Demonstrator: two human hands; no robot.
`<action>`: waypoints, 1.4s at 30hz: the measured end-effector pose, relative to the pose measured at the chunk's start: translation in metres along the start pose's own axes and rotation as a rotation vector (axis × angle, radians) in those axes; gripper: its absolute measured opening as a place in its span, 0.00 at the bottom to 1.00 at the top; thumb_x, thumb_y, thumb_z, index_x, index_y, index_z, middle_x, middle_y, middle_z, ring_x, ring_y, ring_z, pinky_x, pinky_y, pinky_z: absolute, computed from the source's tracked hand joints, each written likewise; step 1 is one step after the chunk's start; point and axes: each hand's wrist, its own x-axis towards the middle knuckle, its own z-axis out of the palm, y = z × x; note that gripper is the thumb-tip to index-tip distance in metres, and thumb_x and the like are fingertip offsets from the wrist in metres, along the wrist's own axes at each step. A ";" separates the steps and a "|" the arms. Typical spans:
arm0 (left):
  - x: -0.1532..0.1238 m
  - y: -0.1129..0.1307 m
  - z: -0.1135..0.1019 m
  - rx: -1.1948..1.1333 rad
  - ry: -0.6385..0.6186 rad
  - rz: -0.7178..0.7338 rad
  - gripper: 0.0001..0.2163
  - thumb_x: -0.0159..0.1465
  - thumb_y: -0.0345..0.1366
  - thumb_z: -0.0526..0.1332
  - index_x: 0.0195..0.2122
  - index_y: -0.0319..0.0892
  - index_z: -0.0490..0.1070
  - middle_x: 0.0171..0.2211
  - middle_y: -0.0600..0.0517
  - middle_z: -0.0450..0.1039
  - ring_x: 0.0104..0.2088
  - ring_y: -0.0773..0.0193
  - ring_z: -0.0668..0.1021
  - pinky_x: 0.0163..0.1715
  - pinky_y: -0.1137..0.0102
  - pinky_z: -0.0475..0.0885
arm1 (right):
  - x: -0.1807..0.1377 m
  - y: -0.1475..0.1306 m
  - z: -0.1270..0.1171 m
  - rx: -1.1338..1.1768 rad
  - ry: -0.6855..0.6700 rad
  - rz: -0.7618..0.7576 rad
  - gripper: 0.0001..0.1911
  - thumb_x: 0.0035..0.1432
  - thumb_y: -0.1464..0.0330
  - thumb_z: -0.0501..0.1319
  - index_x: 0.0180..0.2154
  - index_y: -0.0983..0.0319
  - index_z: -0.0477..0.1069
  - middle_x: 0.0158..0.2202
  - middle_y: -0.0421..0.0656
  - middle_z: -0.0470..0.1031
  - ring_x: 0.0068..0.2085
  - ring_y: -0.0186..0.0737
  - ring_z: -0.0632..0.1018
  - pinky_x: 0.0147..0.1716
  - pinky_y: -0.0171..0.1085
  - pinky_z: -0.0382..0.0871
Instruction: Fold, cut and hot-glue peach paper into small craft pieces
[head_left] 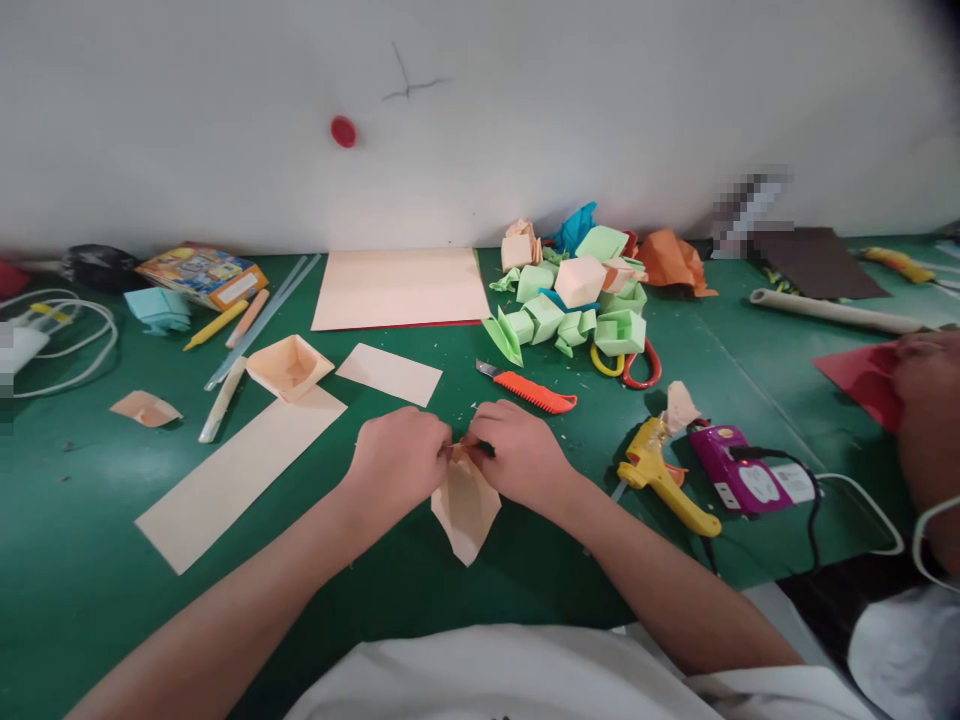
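Observation:
Between my hands is a folded piece of peach paper [466,510], its pointed end toward me. My left hand [397,455] pinches its far edge from the left. Opposite it, my right hand [521,450] grips the same edge, fingers closed. The fingertips partly hide the fold. Just beyond my hands lie an orange box cutter [534,391] with its blade out and a small peach paper rectangle [390,374]. To the left, an open folded paper box [290,368] rests at the end of a long paper strip [240,480].
Folded green and peach paper pieces [577,285] are heaped at the back, near scissors [641,365]. A yellow glue gun [660,475] and purple power adapter [742,470] with cables sit right. A co-worker's hand [930,370] holds red paper [859,375]. Peach sheets [401,288] lie by the wall.

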 end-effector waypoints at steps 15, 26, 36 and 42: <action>0.001 -0.002 0.000 -0.063 -0.001 0.001 0.14 0.66 0.37 0.53 0.27 0.44 0.76 0.34 0.47 0.77 0.36 0.53 0.79 0.25 0.67 0.60 | 0.001 -0.004 -0.003 -0.012 -0.002 0.047 0.06 0.60 0.74 0.64 0.34 0.58 0.78 0.37 0.42 0.80 0.39 0.42 0.75 0.35 0.38 0.65; 0.009 -0.022 -0.001 -0.372 -0.057 -0.033 0.22 0.68 0.44 0.53 0.62 0.48 0.66 0.33 0.53 0.80 0.35 0.56 0.81 0.30 0.68 0.67 | 0.003 -0.002 -0.009 0.116 -0.019 0.217 0.13 0.63 0.71 0.62 0.48 0.57 0.78 0.42 0.41 0.84 0.39 0.42 0.81 0.37 0.38 0.70; 0.013 -0.032 -0.005 -0.768 -0.332 0.105 0.27 0.62 0.41 0.58 0.63 0.45 0.65 0.35 0.53 0.82 0.38 0.57 0.81 0.36 0.67 0.71 | 0.002 0.007 -0.004 0.106 -0.023 0.162 0.15 0.65 0.74 0.58 0.50 0.57 0.77 0.42 0.42 0.83 0.41 0.43 0.80 0.37 0.38 0.69; 0.011 -0.034 0.001 -0.771 -0.356 0.139 0.27 0.61 0.39 0.59 0.63 0.48 0.65 0.35 0.54 0.83 0.35 0.58 0.81 0.30 0.69 0.68 | -0.001 0.007 -0.003 0.106 -0.031 0.161 0.19 0.66 0.74 0.57 0.55 0.56 0.75 0.42 0.43 0.83 0.41 0.44 0.81 0.39 0.39 0.71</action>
